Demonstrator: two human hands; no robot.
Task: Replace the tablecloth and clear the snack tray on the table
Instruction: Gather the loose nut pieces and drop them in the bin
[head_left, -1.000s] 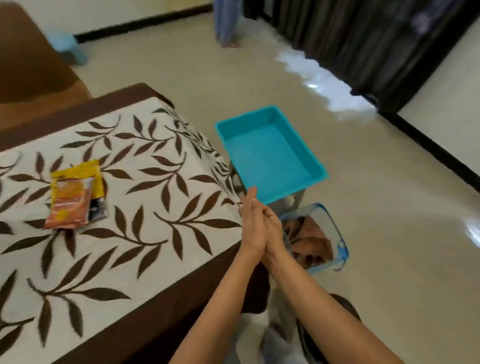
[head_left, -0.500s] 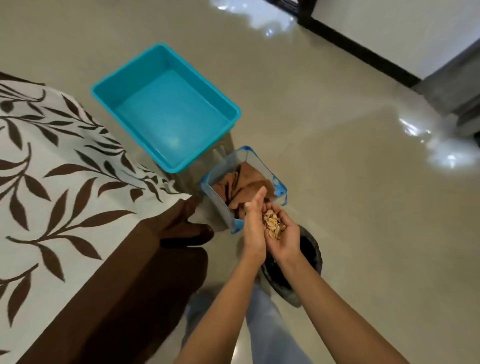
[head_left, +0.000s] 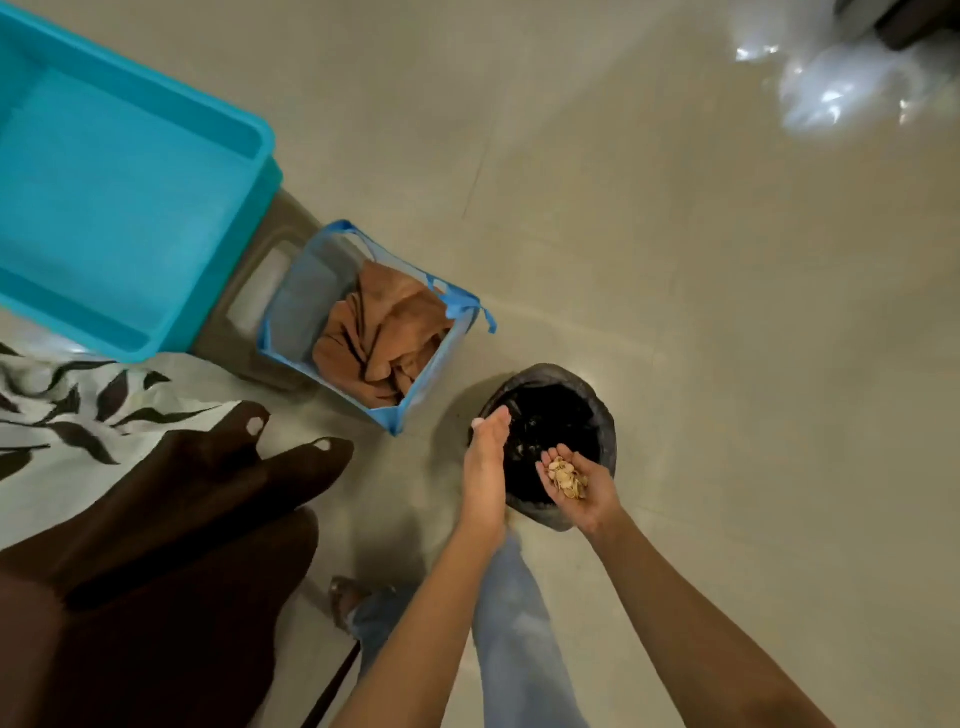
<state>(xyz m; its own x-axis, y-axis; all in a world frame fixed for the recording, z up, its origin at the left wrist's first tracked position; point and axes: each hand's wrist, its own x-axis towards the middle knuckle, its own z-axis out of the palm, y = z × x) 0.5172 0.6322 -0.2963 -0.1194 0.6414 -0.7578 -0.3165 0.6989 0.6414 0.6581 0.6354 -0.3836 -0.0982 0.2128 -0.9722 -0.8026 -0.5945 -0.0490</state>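
My right hand (head_left: 582, 488) is cupped palm-up around a small heap of pale snack shells (head_left: 567, 477), right over the open black-lined bin (head_left: 550, 415) on the floor. Beside it, my left hand (head_left: 485, 462) is flat and held on edge over the bin's left rim, holding nothing. The leaf-patterned tablecloth (head_left: 62, 415) with its dark brown border hangs off the table corner at the lower left. A turquoise tray (head_left: 114, 197), with nothing in it, rests on a grey stool at the upper left.
A blue fabric basket (head_left: 379, 322) holding a crumpled orange-brown cloth stands on the floor between the stool and the bin. My legs and a sandalled foot (head_left: 345, 603) are below my arms. Glossy beige floor spreads to the right.
My view swung from the table down to the floor. My pressed-together hands moved over the bin and parted; the left one drew away, leaving the shells in the right palm.
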